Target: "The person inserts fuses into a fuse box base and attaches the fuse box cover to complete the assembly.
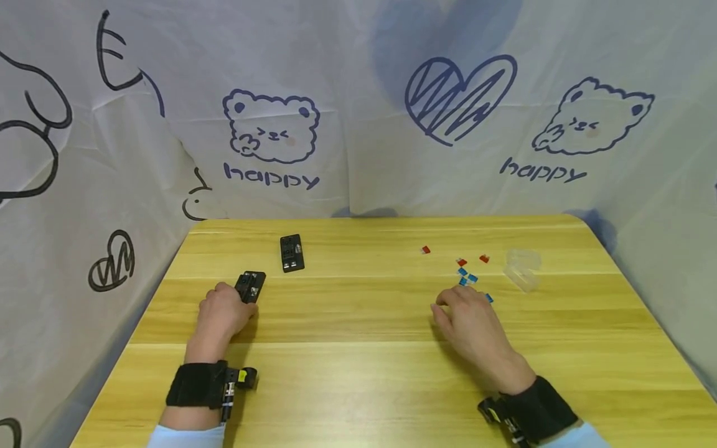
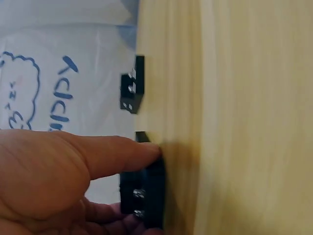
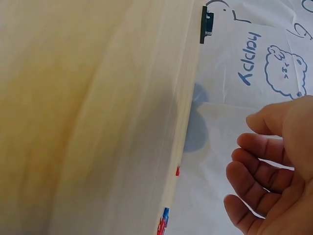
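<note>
My left hand [image 1: 223,311] grips a black fuse block [image 1: 253,285] with metal terminals at the left of the table. In the left wrist view the thumb lies along one side of that block and the fingers come round the other. A second, similar fuse block [image 1: 292,254] lies farther back, slightly right of it. Over the right side of the table, my right hand [image 1: 473,323] is loosely curled with nothing in it. Just beyond its fingers lie several small blue blade fuses [image 1: 473,278], with red blade fuses [image 1: 462,262] behind them.
A clear plastic case [image 1: 523,272] lies to the right of the fuses. The wooden table [image 1: 358,373] ends at the back against white cloth [image 1: 370,155] with drawings on it, and more cloth hangs at both sides.
</note>
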Demonstrator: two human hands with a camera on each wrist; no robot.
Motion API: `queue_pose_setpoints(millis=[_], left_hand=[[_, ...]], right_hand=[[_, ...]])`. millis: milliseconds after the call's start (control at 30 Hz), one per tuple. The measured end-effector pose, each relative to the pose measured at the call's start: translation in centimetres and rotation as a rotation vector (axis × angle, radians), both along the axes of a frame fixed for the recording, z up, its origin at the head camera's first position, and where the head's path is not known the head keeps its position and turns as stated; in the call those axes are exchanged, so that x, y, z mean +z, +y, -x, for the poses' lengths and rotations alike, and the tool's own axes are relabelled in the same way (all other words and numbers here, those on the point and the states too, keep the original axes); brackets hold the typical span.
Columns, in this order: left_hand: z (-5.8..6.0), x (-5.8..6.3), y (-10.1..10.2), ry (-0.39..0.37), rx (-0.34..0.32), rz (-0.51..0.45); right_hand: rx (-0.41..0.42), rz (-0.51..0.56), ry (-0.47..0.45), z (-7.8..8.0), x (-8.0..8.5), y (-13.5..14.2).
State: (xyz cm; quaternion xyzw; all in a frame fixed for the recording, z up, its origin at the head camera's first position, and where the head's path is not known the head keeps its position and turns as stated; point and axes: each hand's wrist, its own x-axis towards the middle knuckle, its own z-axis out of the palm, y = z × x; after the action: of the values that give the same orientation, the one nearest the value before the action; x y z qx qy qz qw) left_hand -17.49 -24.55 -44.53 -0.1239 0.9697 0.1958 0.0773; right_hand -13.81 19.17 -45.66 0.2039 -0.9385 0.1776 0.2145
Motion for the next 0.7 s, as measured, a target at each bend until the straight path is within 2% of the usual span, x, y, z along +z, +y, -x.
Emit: queue_pose_setpoints(millis=[133, 267, 467, 700], left_hand=[[-0.8, 0.7, 1.1, -0.048, -0.053, -0.004], [-1.4, 1.0, 2.5, -0.053, -0.111, -0.009], [-1.9, 0.9, 4.8, -0.014, -0.145, -0.016], [-2.0, 0.4, 8.0, 0.024, -0.223, -0.037]], right_hand=[[-0.006, 0.017, -0.008, 0.0, 0.0, 0.1], [-0.020, 0.024, -0.033, -0.1, 0.1, 0.3], [-0.025, 0.028, -0.053, 0.1, 0.2, 0.7], [-0.020, 0.009, -0.059, 0.4, 0.3, 1.3]])
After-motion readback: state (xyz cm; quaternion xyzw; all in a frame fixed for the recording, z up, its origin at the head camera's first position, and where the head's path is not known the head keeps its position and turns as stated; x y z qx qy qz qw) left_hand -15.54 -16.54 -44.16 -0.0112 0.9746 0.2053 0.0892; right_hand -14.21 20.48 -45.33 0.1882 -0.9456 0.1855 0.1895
